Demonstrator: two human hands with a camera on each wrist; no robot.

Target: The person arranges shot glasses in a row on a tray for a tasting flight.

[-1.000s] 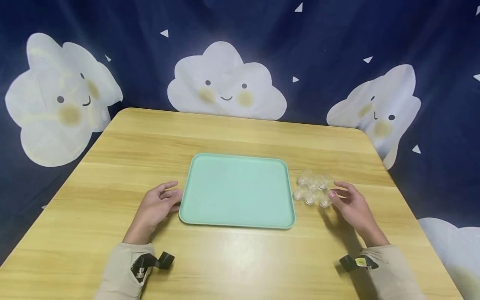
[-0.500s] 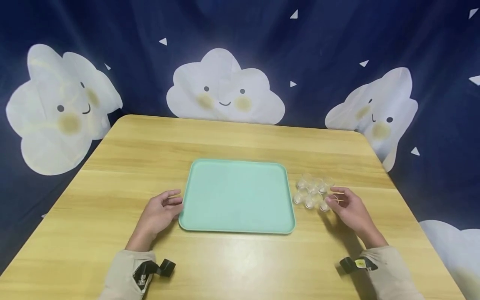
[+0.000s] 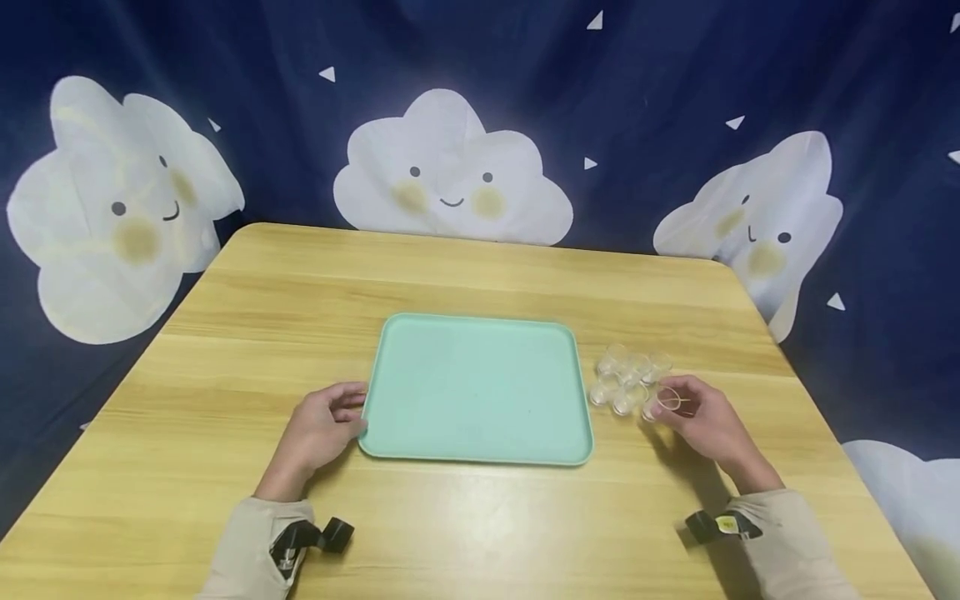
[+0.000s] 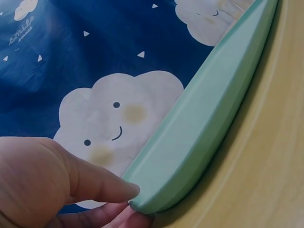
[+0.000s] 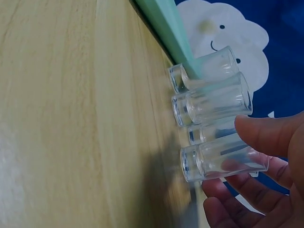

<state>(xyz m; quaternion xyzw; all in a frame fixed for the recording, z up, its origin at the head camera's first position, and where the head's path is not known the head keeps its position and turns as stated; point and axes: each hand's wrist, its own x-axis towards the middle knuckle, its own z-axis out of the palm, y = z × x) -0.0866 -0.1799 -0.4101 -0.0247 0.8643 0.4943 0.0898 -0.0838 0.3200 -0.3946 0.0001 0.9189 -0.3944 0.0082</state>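
Note:
A mint-green rectangular tray (image 3: 477,387) lies on the wooden table. My left hand (image 3: 318,429) pinches its near-left edge, and in the left wrist view the thumb (image 4: 118,186) rests over the rim with the fingers below. Right of the tray stand several small clear shot glasses (image 3: 621,392), upright in two close rows. My right hand (image 3: 708,421) holds the nearest right one. The right wrist view shows this shot glass (image 5: 223,159) between the thumb, at its rim, and fingers curled behind it. Its base is close to the table.
The wooden table (image 3: 480,525) has rounded far corners. Behind it hangs a dark blue curtain (image 3: 285,125) printed with white clouds and triangles. A black camera mount sits on each wrist, over beige sleeves (image 3: 251,550).
My left hand has closed on the tray's edge, thumb now over the rim. The fingers of my right hand have drawn in around the nearest right glass. Tray and glasses stay put.

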